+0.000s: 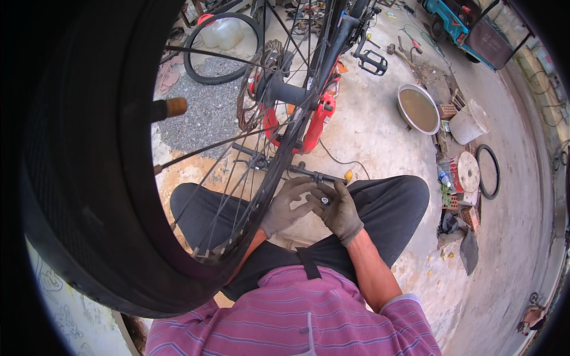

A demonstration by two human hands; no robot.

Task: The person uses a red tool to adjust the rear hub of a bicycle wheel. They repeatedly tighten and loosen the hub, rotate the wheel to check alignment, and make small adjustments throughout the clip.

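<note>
My left hand (287, 207), in a grey-brown work glove, is in front of my lap with its fingers stretched out and slightly apart. Its fingertips reach to my right hand (342, 215), gloved alike, whose fingers are bent around a small dark round part (325, 202) with a pale ring on its end. What kind of part it is, I cannot make out. Just beyond my hands, the black handlebar (303, 170) of an upturned bicycle rests on the floor. Its red fork (314, 135) rises behind, and a spoked wheel with a black tyre (139, 261) looms close at the left.
A crank pedal (373, 62) juts out on the bicycle's far side. To the right stand a basin of murky water (418, 109), a white bucket (469, 121), a tipped red-and-white bucket (463, 172) and bricks. A loose tyre (256, 52) lies by gravel at the far left; a hammer (401, 54) lies farther off.
</note>
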